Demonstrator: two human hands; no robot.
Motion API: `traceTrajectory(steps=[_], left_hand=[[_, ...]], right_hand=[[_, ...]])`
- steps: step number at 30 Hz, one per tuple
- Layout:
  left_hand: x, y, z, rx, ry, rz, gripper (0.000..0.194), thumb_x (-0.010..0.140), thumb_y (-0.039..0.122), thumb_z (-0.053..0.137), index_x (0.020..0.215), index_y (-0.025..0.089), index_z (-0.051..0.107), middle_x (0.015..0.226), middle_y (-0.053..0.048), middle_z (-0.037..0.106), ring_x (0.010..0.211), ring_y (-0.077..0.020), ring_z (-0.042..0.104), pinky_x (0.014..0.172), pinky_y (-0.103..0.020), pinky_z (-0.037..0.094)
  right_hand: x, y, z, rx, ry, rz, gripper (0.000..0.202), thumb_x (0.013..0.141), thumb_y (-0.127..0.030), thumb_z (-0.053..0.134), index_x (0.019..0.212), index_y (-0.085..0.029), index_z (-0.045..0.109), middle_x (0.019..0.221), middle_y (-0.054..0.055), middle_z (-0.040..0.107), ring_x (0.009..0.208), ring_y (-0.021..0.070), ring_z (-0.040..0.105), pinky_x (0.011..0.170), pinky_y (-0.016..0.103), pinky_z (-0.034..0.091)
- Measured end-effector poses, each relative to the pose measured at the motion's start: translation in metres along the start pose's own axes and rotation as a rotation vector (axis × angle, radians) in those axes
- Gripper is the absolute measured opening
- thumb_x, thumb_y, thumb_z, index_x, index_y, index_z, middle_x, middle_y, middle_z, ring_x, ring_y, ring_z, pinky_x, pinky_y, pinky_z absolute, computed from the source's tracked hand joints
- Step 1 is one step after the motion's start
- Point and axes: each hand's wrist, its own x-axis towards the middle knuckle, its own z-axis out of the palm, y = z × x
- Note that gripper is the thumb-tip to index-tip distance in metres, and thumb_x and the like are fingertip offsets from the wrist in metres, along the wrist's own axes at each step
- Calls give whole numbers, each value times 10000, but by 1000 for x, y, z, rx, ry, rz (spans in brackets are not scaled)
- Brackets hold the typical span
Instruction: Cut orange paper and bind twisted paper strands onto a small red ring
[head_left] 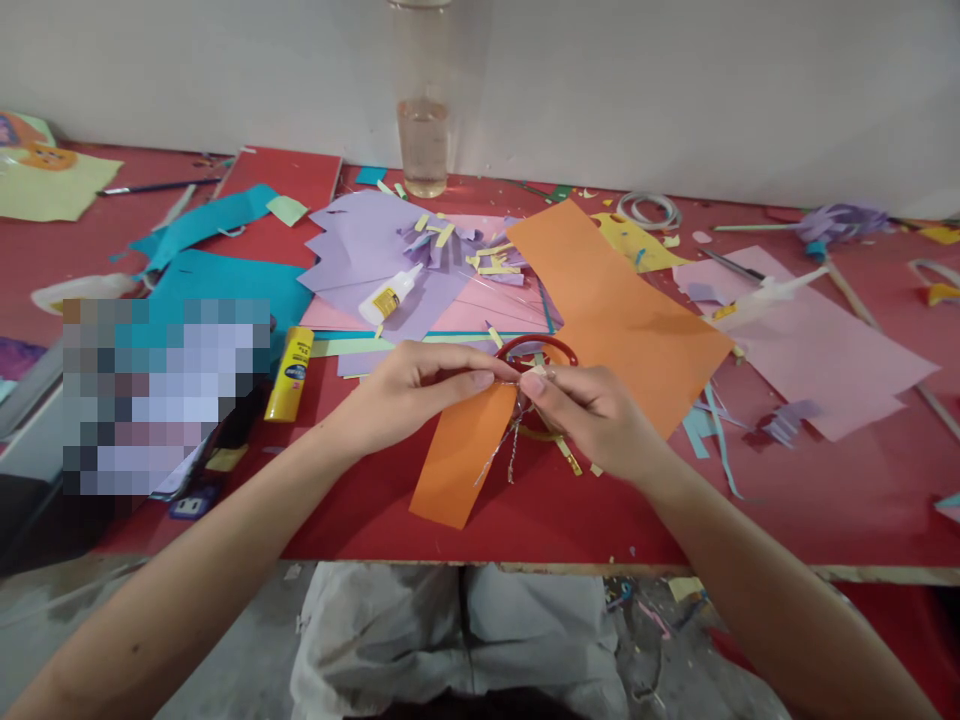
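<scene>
My left hand [424, 390] is closed, with thumb and index fingertip pinching at one end of a thin silvery string [514, 450]. My right hand [592, 405] pinches the same string a short way to the right, and its loose ends dangle between the hands. Below the left fingertips is an orange paper strip [461, 460]; whether the fingers also touch it I cannot tell. Just behind the fingertips shows a red curved handle or band [540, 345], partly hidden by the hands. A small yellow-and-gold piece [570, 455] lies under the right hand.
A yellow glue stick [291, 375] and a pixelated screen [176, 410] are at left. Behind the hands lie a small white glue bottle [390, 295], purple paper [352, 250] and a large orange sheet [615, 310]. A tall bottle [424, 140] stands against the wall.
</scene>
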Motion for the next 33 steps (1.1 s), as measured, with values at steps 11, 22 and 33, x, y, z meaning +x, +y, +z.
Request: traceTrajectory(steps=[11,22,33], left_hand=[[1,-4,-1,73,62,0,272,929,173,507,1027,241,752,1067,-18,748,1029,-174,674,970,-282,491],[1,-6,0,138,64,58,274,983,279,473,1133,234,699,1127,-32,717,1030,-171,659,902,-271,501],[-1,-6,5,305,86,139,237,947,271,560,1153,235,670,1164,-45,706,1067,-174,659,892,-241,525]], right_hand=[[1,0,0,-43,-8,8,497,994,-456,448,593,-204,295,547,-59,268,489,80,268,487,266,241],[0,1,0,43,54,84,513,973,-518,461,585,-205,341,509,-64,282,474,79,269,471,278,210],[-1,4,2,82,83,84,507,972,-529,460,593,-207,360,505,-60,326,456,78,302,456,284,213]])
